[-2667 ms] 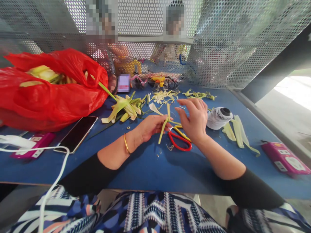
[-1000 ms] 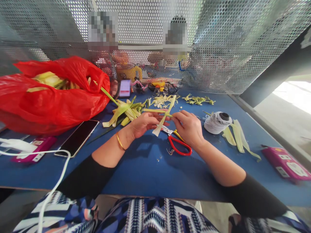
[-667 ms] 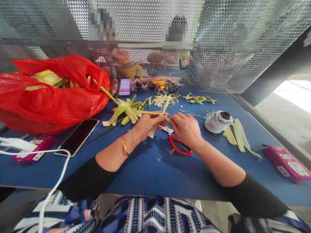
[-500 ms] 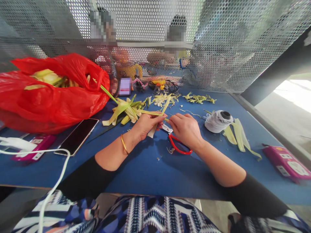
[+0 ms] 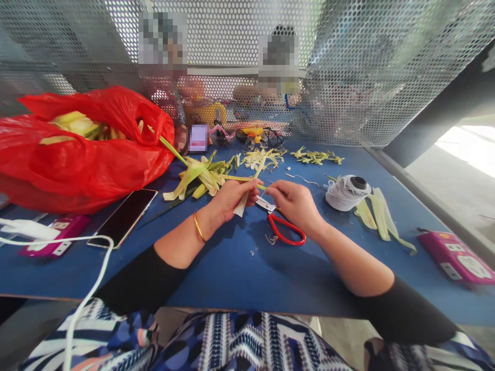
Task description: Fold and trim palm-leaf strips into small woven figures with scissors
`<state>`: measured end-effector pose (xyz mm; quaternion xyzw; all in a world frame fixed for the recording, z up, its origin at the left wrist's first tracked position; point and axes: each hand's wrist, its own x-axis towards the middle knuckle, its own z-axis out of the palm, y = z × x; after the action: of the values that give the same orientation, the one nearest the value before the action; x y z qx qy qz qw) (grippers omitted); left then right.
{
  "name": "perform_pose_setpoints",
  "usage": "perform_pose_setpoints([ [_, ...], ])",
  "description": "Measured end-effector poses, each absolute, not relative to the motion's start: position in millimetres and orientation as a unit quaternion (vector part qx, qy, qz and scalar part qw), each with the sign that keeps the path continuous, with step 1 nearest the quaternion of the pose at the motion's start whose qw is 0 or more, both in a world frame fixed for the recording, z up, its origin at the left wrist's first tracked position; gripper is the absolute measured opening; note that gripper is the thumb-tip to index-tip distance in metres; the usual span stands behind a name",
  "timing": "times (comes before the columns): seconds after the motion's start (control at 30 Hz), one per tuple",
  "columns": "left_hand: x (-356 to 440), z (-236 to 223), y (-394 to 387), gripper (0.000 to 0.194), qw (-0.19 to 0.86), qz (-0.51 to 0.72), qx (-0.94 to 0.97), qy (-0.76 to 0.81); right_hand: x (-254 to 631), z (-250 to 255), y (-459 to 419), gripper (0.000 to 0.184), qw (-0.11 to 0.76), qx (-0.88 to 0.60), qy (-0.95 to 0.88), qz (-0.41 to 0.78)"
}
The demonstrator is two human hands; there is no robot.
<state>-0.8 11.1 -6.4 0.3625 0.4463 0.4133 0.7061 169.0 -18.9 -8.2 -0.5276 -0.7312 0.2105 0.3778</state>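
Note:
My left hand (image 5: pixel 232 198) is closed on pale yellow-green husk strips (image 5: pixel 247 180); one broad end (image 5: pixel 239 208) hangs below the fingers and another points up. My right hand (image 5: pixel 297 202) is closed in a pinch at the right tip of the slim green piece that sticks out of the left hand. Whether a thread also runs between the fingers is too small to tell. Red-handled scissors (image 5: pixel 286 232) lie on the table under the right hand, blades toward the left hand. Left of the hands lies a heap of husks (image 5: pixel 201 175).
A red plastic bag (image 5: pixel 127 154) with husks fills the left, beside a phone (image 5: pixel 124 216) and a white cable (image 5: pixel 106 257). A white thread spool (image 5: pixel 346 195), loose husk pieces (image 5: pixel 381 214) and a pink box (image 5: pixel 456 256) are right. Behind a perforated screen (image 5: pixel 232 41) people sit.
My right hand has drawn slightly right, away from the left fingers, showing more of the green tip. The upward strip in my left hand has tilted and shifted a little left.

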Motion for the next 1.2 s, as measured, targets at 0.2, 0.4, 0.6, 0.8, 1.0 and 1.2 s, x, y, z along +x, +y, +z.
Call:
perform_pose_setpoints([
  [0.2, -2, -5, 11, 0.012, 0.711, 0.458, 0.32, 0.427, 167, -11, -9, 0.036, 0.582, -0.448, -0.426, 0.529],
  [0.4, 3, -14, 4, 0.024, 0.72, 0.419, 0.391, 0.392, 155, -25, -11, 0.04, 0.605, -0.436, -0.397, 0.535],
  [0.6, -13, -9, 17, 0.05, 0.766, 0.349, 0.409, 0.353, 172, -14, -2, 0.039, 0.65, -0.423, -0.423, 0.468],
  [0.8, -15, -6, 20, 0.022, 0.77, 0.317, 0.387, 0.397, 174, -9, -6, 0.039, 0.577, -0.426, -0.512, 0.473],
  [1.0, -4, -12, 6, 0.018, 0.728, 0.302, 0.452, 0.418, 170, -8, -9, 0.044, 0.523, -0.422, -0.553, 0.493],
  [1.2, 0, -13, 2, 0.018, 0.7, 0.311, 0.479, 0.428, 171, -10, -7, 0.042, 0.509, -0.452, -0.558, 0.475],
])
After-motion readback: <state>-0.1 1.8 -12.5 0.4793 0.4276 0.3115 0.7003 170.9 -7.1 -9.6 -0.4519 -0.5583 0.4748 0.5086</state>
